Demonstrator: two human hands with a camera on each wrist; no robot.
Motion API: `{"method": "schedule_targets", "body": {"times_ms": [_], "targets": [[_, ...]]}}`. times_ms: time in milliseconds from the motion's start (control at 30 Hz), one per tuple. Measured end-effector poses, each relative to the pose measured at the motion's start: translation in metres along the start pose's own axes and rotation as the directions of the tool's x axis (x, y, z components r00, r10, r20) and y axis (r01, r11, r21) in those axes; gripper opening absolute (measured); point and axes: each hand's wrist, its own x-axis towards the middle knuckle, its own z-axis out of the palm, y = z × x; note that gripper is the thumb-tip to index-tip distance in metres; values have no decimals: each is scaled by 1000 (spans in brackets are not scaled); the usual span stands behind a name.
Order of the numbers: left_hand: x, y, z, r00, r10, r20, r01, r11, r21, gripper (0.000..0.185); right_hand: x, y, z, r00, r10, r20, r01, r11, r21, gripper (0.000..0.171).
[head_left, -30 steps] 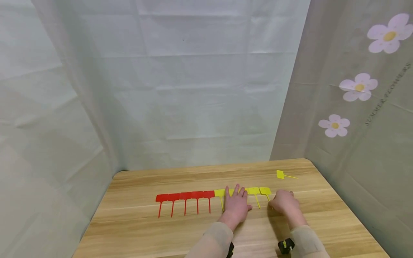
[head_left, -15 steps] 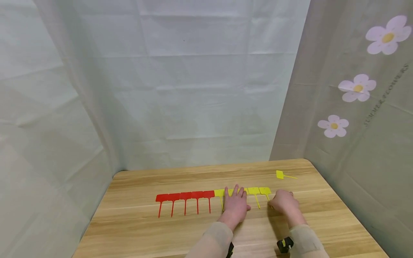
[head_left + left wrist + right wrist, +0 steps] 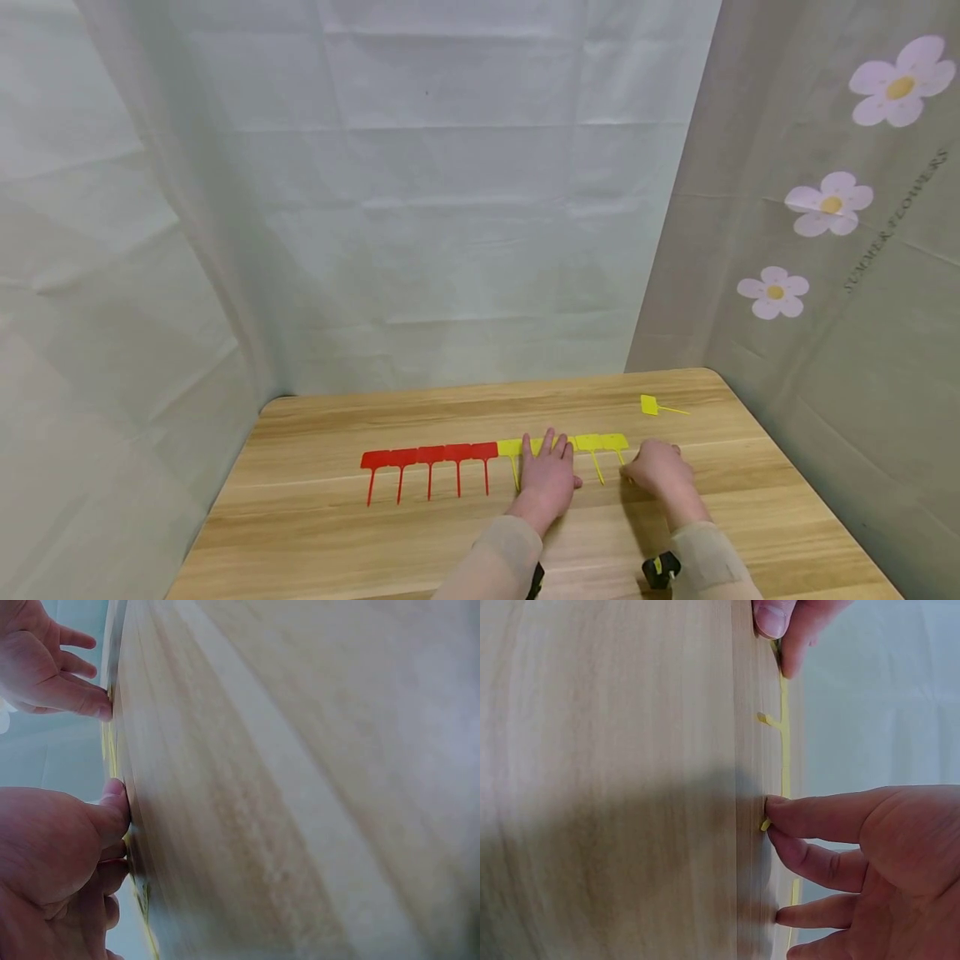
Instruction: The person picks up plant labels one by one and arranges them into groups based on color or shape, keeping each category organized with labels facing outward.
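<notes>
A row of flag-shaped cable tie tags lies across the table, with red tags [image 3: 430,455] on the left and yellow tags [image 3: 588,442] continuing to the right. Their thin tails point toward the person. My left hand [image 3: 547,483] rests with spread fingers over the middle yellow tags, hiding part of them. At the row's right end, thumb and forefinger of my right hand [image 3: 662,471] pinch the tail of the last yellow cable tie tag [image 3: 614,442]. The right wrist view shows that tail's tip [image 3: 765,825] poking out at the fingertips.
A loose yellow tag [image 3: 648,405] lies beyond the right hand, tail pointing right. The wooden table [image 3: 315,550] meets pale cloth [image 3: 450,208] at the back and sides. Flowers [image 3: 772,293] are printed on the right cloth.
Both hands stay almost in place. The end yellow tag shifts very slightly, and less of its tail shows beside the right hand.
</notes>
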Motion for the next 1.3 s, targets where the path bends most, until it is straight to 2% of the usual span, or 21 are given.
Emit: {"method": "schedule_targets", "body": {"times_ms": [433,767,933,1133,1300], "targets": [[-1,1,-1,1000,-5,-18,6,1000,25,66,0,2,1,1000,-16,-7,16,1000,8,26],[-1,2,-3,1000,-11,2,11,1000,22,67,-1,3,0,1000,-25,-5,25,1000,9,29],[-1,2,-5,1000,-15,14,15,999,33,66,-2,6,-1,999,-35,-17,35,998,46,33],[1,2,-5,1000,-19,15,19,999,26,67,4,25,-13,996,-34,-81,42,994,105,31],[1,3,-6,1000,-24,18,24,999,38,67,17,51,-35,994,-8,-113,15,998,57,29]]}}
